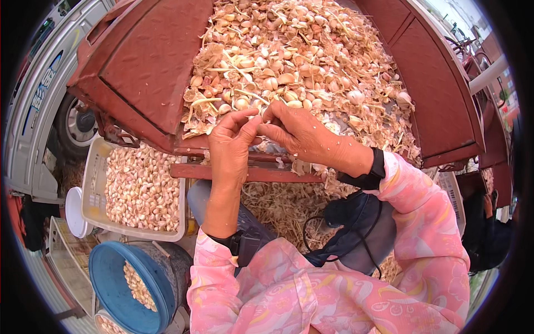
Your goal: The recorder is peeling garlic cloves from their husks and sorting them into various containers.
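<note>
My left hand (231, 142) and my right hand (306, 135) meet fingertip to fingertip over the near edge of a red metal truck bed (250, 171). Something small and pale shows between the fingertips, perhaps a garlic clove; the fingers hide most of it. Just beyond them spreads a heap of garlic cloves and dry papery skins (288, 62). A whitish garlic piece (356, 97) lies on the heap to the right of my right hand. Dark bands circle both wrists.
At left stands a pale plastic crate (89, 188) full of garlic cloves. Below it are a white lid (75, 213) and a blue-rimmed bucket (100, 284) holding cloves. Skins litter the ground under the bed (283, 204). A parked vehicle (37, 92) is at left; a person in dark clothes (486, 238) is at far right.
</note>
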